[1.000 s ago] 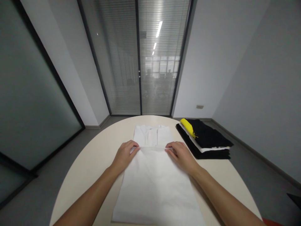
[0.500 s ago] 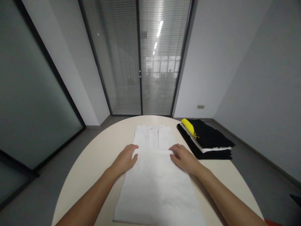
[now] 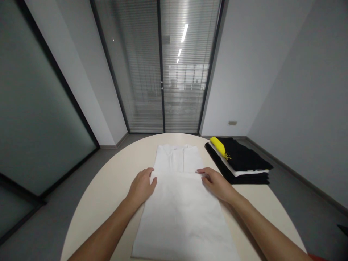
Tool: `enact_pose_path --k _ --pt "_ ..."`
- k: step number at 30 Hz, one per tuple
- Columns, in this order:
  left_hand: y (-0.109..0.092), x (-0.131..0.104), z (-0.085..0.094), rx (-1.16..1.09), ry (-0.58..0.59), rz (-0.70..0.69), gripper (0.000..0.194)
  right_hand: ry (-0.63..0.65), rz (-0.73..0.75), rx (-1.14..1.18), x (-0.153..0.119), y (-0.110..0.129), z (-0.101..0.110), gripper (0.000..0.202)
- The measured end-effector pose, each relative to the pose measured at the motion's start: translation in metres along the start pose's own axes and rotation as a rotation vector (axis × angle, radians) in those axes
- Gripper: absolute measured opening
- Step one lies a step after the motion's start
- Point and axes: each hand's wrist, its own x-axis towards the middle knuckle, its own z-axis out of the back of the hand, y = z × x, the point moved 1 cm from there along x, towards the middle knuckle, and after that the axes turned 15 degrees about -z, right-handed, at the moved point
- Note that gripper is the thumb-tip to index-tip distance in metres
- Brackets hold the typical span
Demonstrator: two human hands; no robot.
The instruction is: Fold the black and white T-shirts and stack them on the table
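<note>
A white garment [image 3: 182, 210] lies folded lengthwise on the pale round table [image 3: 108, 181], its narrower far part showing folds and a vertical edge. At its left edge rests my left hand [image 3: 143, 185], thumb and fingers apart. My right hand [image 3: 216, 183] is at the right edge, near a crosswise fold line, its thumb and fingers also apart with the fingertips touching the cloth. Neither hand is closed round the fabric.
At the table's right back edge sits a stack of folded dark and white clothes [image 3: 244, 156] with a yellow patch on top. Beyond the table stand a glass door with blinds [image 3: 163, 72] and grey walls.
My left hand has shifted slightly left and down along the garment's edge. My right hand has moved a little to the right. The garment looks nearly the same.
</note>
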Motion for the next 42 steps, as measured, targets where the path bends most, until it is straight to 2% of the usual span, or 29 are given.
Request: enact_pose_path --k 5,12,14,17,19,20,25,30,33,36,38,42 --pt "0.0 0.002 0.006 -0.062 0.095 0.119 0.031 -0.001 -0.007 0.068 0.004 -0.005 -0.002 0.036" --pt "0.002 0.001 0.024 -0.25 0.178 0.141 0.026 0.129 -0.065 0.102 0.002 -0.002 0.009 0.041" --pt "0.002 -0.001 0.032 -0.345 0.275 0.157 0.023 0.196 -0.065 0.116 -0.001 -0.001 0.014 0.042" --pt "0.0 -0.006 0.044 -0.511 0.496 0.191 0.024 0.329 -0.068 0.13 -0.008 0.002 0.022 0.043" --pt "-0.002 -0.008 0.051 -0.515 0.606 0.165 0.024 0.4 -0.071 0.116 -0.013 0.004 0.026 0.043" --pt "-0.004 -0.008 0.054 -0.486 0.624 0.128 0.022 0.417 -0.071 0.1 -0.015 0.006 0.027 0.041" --pt "-0.015 -0.006 0.061 -0.32 0.49 -0.05 0.017 0.338 -0.041 -0.048 -0.019 0.019 0.028 0.02" --pt "-0.018 -0.002 0.063 -0.345 0.451 -0.088 0.013 0.27 0.068 -0.109 -0.021 0.032 0.027 0.006" --pt "-0.014 0.003 0.062 -0.381 0.332 -0.086 0.013 0.182 0.035 -0.107 -0.018 0.033 0.027 0.009" --pt "-0.005 0.009 0.053 -0.381 0.101 -0.027 0.023 -0.019 0.042 -0.085 -0.007 0.029 0.023 0.02" --pt "0.002 0.011 0.042 -0.382 0.007 0.007 0.031 -0.095 0.058 -0.072 0.002 0.023 0.015 0.025" --pt "0.013 0.01 0.017 -0.345 0.049 -0.041 0.028 -0.031 0.078 -0.105 0.016 0.01 0.0 0.028"
